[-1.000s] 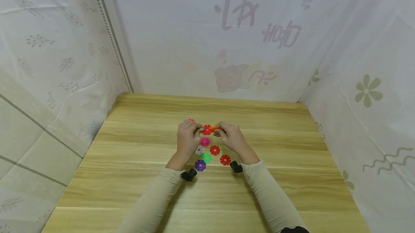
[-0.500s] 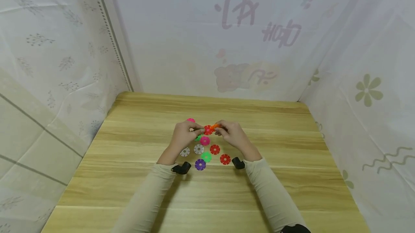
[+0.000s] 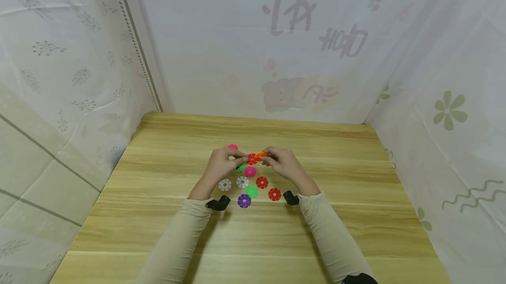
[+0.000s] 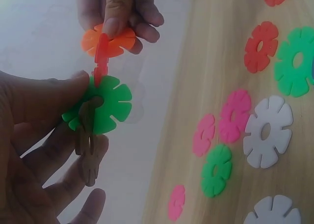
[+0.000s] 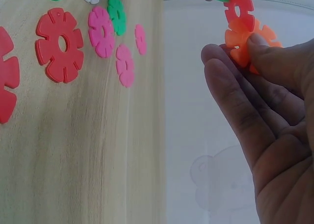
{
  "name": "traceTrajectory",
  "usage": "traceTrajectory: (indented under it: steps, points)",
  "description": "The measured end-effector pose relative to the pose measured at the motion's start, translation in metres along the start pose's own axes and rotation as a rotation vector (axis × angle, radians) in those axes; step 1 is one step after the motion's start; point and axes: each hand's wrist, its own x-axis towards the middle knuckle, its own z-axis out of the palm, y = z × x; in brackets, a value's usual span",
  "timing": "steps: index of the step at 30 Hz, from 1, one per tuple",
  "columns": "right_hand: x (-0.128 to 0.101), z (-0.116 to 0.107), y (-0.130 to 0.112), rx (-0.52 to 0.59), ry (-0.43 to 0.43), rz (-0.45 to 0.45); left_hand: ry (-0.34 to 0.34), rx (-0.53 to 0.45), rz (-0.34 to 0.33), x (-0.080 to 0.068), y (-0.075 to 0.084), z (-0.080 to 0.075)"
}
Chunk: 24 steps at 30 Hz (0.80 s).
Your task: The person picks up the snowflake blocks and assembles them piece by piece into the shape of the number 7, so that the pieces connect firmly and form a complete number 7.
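— What is lying nearest the person?

— Loose discs [image 3: 244,201] are lying on the table [image 3: 356,231]. Above them, the left hand [image 3: 223,165] is pinching a green disc [image 4: 104,105] while the right hand [image 3: 282,164] is pinching an orange disc [image 5: 244,39], a red disc [image 4: 101,57] slotted between.

— The risk?

— The chain is hanging in mid-air; twisting it could likely pop a slot loose.
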Motion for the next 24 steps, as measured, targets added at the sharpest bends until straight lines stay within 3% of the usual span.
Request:
traceTrajectory:
  steps: [24]
  points:
    - [-0.0067,-0.0066,0.0055,0.055,-0.022,0.033,0.009,-0.052,-0.028,-0.0015,-0.004,-0.0026]
